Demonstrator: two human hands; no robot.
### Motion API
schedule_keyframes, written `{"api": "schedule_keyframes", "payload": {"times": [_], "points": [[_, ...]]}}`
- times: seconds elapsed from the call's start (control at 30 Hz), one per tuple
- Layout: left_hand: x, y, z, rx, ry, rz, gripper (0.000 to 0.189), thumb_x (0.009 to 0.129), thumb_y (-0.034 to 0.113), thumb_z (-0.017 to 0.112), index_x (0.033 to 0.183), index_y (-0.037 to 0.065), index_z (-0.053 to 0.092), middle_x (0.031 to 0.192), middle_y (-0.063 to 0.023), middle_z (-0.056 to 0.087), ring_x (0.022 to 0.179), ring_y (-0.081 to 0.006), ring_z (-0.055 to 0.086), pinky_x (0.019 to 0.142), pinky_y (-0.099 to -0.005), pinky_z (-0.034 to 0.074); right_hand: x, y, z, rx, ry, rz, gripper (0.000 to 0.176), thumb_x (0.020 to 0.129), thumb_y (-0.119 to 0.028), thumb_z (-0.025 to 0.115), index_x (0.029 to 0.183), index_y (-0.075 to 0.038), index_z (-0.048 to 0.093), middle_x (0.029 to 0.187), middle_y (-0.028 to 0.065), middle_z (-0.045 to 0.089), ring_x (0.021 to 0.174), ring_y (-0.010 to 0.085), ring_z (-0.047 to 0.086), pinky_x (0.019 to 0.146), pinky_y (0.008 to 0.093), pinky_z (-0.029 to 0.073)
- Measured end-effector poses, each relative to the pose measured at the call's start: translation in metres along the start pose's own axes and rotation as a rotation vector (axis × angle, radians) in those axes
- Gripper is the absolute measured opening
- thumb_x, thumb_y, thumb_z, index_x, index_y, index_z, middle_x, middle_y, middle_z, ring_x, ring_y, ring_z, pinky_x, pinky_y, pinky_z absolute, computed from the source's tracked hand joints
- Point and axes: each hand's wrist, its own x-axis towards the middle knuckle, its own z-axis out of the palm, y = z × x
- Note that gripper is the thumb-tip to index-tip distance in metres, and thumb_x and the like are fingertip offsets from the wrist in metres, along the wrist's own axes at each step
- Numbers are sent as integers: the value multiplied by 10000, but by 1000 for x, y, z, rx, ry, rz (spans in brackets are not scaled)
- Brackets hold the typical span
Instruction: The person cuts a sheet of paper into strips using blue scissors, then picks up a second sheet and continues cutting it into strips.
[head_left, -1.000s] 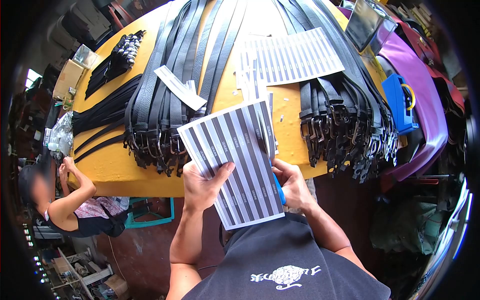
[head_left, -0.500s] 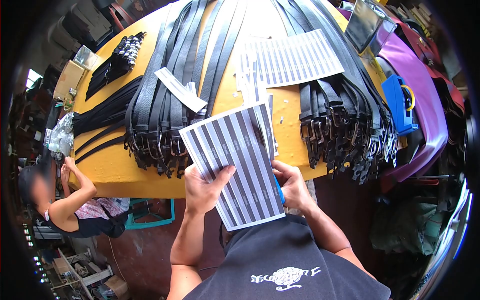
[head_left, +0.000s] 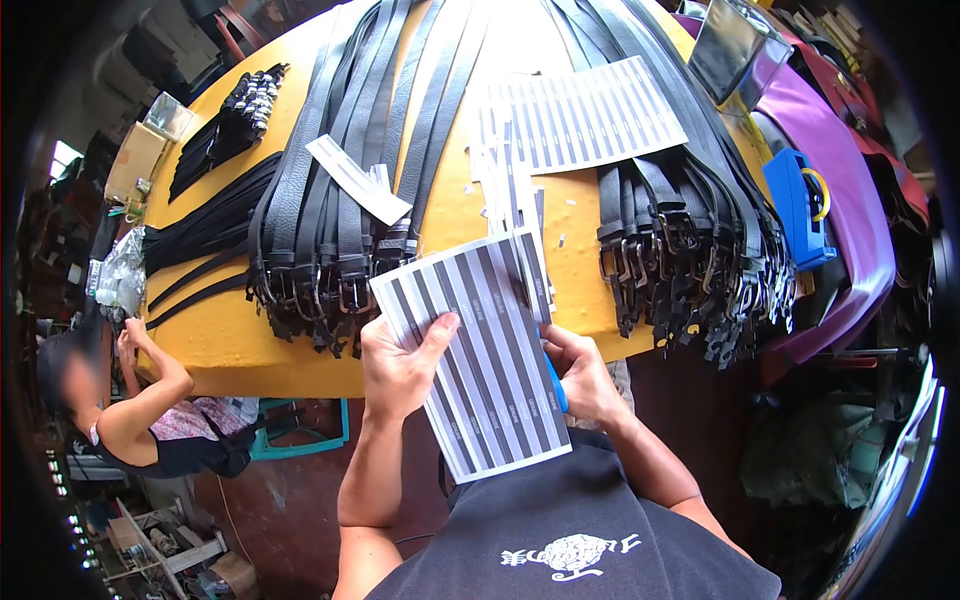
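My left hand [head_left: 398, 368] grips a sheet of grey-and-white striped printed labels [head_left: 480, 370] by its left edge, thumb on top. The sheet is tilted in front of my chest. At its right edge my right hand [head_left: 585, 378] is closed round the blue handle of scissors [head_left: 556, 384]; most of the scissors is hidden behind the sheet. Just beyond the sheet's upper end, cut label strips [head_left: 515, 195] lie on the yellow table. Another striped label sheet [head_left: 590, 115] rests farther back, partly over black belts.
Black belts with buckles [head_left: 310, 220] and a second belt bundle [head_left: 690, 240] hang over the yellow table's [head_left: 300, 378] front edge. A blue holder [head_left: 797, 210] stands right. At left sits another person [head_left: 150, 400], hands by a plastic bag [head_left: 120, 275].
The label sheet has shifted slightly down toward my chest. My left hand has moved a little up and left, while my right hand stays nearly in place.
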Motion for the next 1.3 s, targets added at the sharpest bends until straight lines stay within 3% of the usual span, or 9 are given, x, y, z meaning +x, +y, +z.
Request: {"api": "schedule_keyframes", "payload": {"times": [0.5,0.9,1.3], "points": [[-5,-6,-2,-22,-18,-22,99,851,-5,651,936,-56,651,793,-19,653,678,-36,556,599,-193,456,8,7,-4,-76,-4,-23,532,763,-81,739,1241,-3,519,746,-40,572,693,7,479,601,176,394],[-5,-9,-2,-45,-7,-28,109,852,-12,645,948,-64,650,817,-37,665,706,-50,580,627,-198,473,7,-2,-1,42,-23,39,554,775,-16,733,1269,49,492,1005,90,669,895,81,594,789,236,492],[-4,-12,-2,-71,5,-53,108,859,-8,633,951,-62,643,825,-29,658,707,-53,575,635,-197,466,11,-1,-2,10,-9,81,523,771,-26,741,1238,41,516,972,81,673,861,69,590,761,227,493]]}}
